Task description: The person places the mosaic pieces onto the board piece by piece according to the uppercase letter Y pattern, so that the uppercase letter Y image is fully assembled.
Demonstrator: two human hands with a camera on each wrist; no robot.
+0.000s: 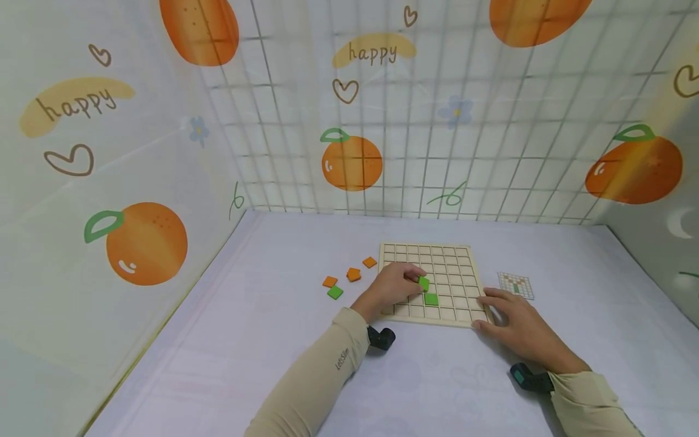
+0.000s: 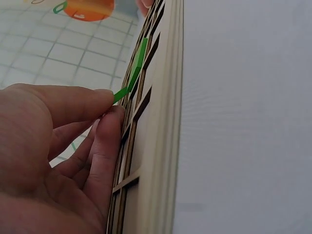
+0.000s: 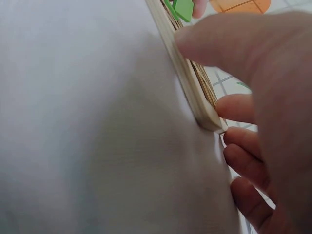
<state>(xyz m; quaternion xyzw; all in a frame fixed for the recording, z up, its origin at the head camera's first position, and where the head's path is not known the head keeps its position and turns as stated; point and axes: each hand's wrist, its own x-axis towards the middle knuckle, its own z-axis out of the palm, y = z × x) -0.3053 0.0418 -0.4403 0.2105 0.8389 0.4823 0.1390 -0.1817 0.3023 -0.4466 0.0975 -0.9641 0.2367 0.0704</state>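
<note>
A wooden grid board (image 1: 445,321) lies flat on the white-covered table (image 1: 262,364). The left hand (image 1: 395,282) reaches over the board's left part and pinches a green square tile (image 1: 423,283) between thumb and fingers; whether this tile touches the board is hard to tell. A second green tile (image 1: 431,299) rests on the board, just nearer the person than the pinched one.

The right hand (image 1: 516,321) is at the board's near right corner, its fingers relaxed and apart, with the thumb on the near rim and fingertips against the right rim.

Left of the board, three orange pieces lie on the table: one (image 1: 369,262) close to its left rim, one with an uneven outline (image 1: 354,274) a little farther off, and one (image 1: 330,282) farthest from it. A loose green tile (image 1: 335,292) lies just on the near side of that last piece. Right of the board lies a small card (image 1: 516,285) printed with a grid and coloured squares. Behind the board stands a white backdrop (image 1: 289,121) with printed oranges, hearts and the word "happy".
</note>
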